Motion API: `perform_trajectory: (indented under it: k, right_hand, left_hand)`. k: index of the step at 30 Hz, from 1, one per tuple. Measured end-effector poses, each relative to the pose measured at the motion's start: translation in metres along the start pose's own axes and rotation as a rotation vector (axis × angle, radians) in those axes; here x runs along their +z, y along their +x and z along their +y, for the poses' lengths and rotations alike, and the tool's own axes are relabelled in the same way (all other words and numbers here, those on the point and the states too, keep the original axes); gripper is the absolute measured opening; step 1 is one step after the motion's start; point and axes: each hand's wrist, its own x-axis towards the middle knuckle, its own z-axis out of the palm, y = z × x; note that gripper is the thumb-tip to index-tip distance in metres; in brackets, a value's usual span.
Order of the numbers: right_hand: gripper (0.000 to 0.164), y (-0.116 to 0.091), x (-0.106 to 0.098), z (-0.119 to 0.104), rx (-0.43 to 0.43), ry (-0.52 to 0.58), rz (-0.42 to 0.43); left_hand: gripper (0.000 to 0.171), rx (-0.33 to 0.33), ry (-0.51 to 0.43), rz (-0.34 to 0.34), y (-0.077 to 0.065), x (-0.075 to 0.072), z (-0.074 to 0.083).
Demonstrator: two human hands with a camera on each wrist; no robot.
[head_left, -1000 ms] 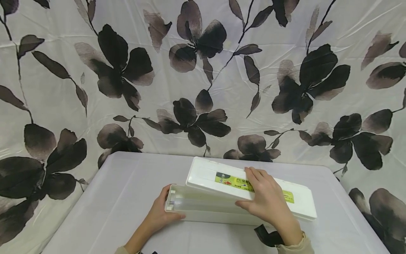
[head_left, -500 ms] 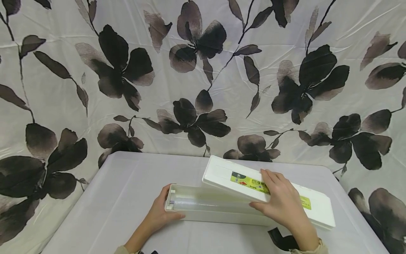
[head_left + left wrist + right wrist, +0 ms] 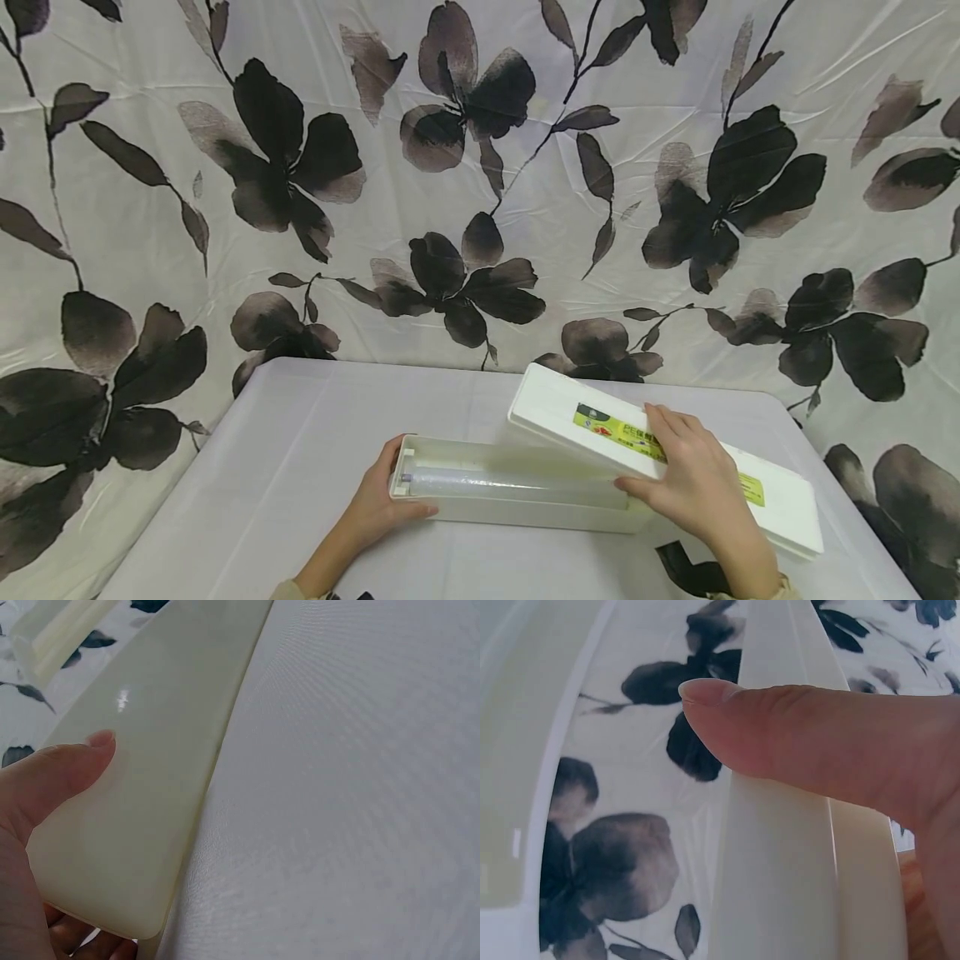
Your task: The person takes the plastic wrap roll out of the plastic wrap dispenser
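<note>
A long white plastic cling film box (image 3: 525, 514) lies on the table with its top off, and a clear roll of cling film (image 3: 495, 482) shows inside. My left hand (image 3: 378, 496) grips the box's left end, thumb along the front wall and fingers behind the end; the left wrist view shows the thumb (image 3: 75, 772) flat on that wall. Above and right of the box, my right hand (image 3: 697, 483) holds the white lid (image 3: 787, 500), which has yellow-green labels. The lid slants down to the right. In the right wrist view the thumb (image 3: 780, 735) presses the lid's edge.
A white cloth covers the table (image 3: 300, 417). Behind it hangs a pale curtain (image 3: 570, 250) printed with dark flowers. A black strap (image 3: 686, 571) sits by the right wrist.
My right hand has carried the lid to the right and tilted it more, uncovering more of the box and the roll. The left hand and the box have stayed in place.
</note>
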Motion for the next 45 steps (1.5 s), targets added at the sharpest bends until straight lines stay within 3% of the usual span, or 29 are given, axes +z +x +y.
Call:
perform_trajectory:
  k: [19, 31, 45]
  right_hand:
    - [0.098, -0.011, -0.012, 0.026, 0.073, -0.025, 0.065]
    - [0.097, -0.014, -0.015, 0.031, 0.100, -0.053, 0.087]
    - [0.097, -0.017, -0.019, 0.033, 0.200, -0.074, 0.058]
  left_hand:
    - [0.100, 0.000, -0.003, -0.012, 0.000, 0.000, -0.003]
    - [0.101, -0.012, 0.013, -0.011, 0.000, -0.001, -0.003]
    - [0.101, -0.014, 0.018, -0.013, 0.000, -0.001, -0.003]
